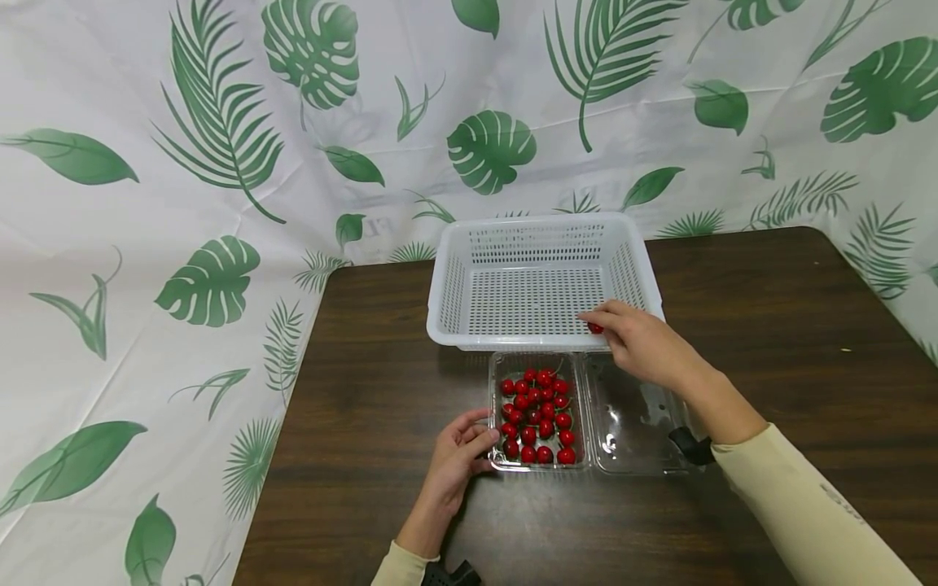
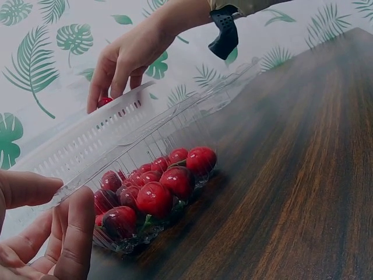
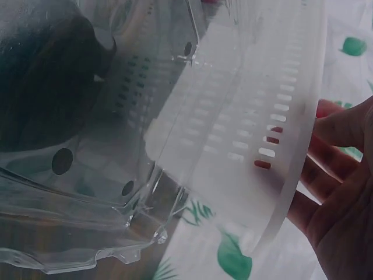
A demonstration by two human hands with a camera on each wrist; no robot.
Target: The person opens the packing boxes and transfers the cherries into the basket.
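A clear plastic clamshell box (image 1: pixel 494 468) lies open on the table, its tray holding several red cherries (image 1: pixel 545 409), some with green stems. My left hand (image 1: pixel 458 452) pinches the tray's left rim between thumb and fingers, seen close up in the left wrist view. Over the near right side of a white perforated basket (image 1: pixel 447 325), my right hand (image 1: pixel 648 346) holds one cherry (image 1: pixel 595 328) in its fingertips. In the right wrist view the basket wall (image 3: pixel 233 140) hides part of the right hand's fingers.
The clear lid (image 1: pixel 633 419) is folded out flat to the right of the tray, below the right forearm. Behind the brown wooden table (image 1: pixel 747 325) hangs a white cloth (image 1: pixel 410 49) printed with green leaves. The basket stands at the table's back edge.
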